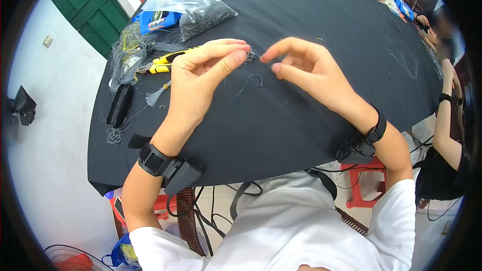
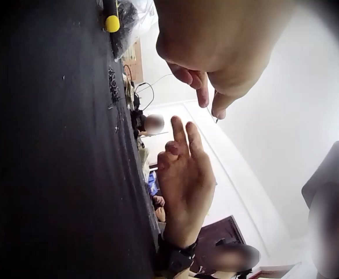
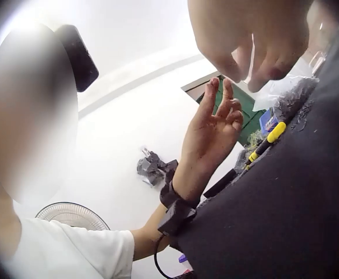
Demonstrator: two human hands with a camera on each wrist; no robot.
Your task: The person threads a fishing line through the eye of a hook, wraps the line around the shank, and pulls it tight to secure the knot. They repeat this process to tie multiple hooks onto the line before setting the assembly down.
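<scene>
My left hand (image 1: pixel 196 78) is raised over the table, thumb and forefinger brought together at the tips. It pinches a tiny thin strand, whose dark end (image 2: pixel 217 120) pokes out at the fingertips in the left wrist view. Facing it, my right hand (image 1: pixel 314 70) is bent with thumb and forefinger apart and nothing visible between them. A small tangle of grey strands (image 1: pixel 251 56) lies on the table behind the left fingertips, partly hidden by them. Below the hands, one loose curled strand (image 1: pixel 249 84) rests on the black cloth.
Yellow-and-black pliers (image 1: pixel 159 69), a tied grey strand bundle (image 1: pixel 158 95) and a black roll (image 1: pixel 119 105) lie at left. Behind them are a heap of grey strands (image 1: pixel 125 52), a blue box (image 1: pixel 158 21) and a clear bag (image 1: pixel 201 17) of dark pieces. Another person (image 1: pixel 447 120) sits at right.
</scene>
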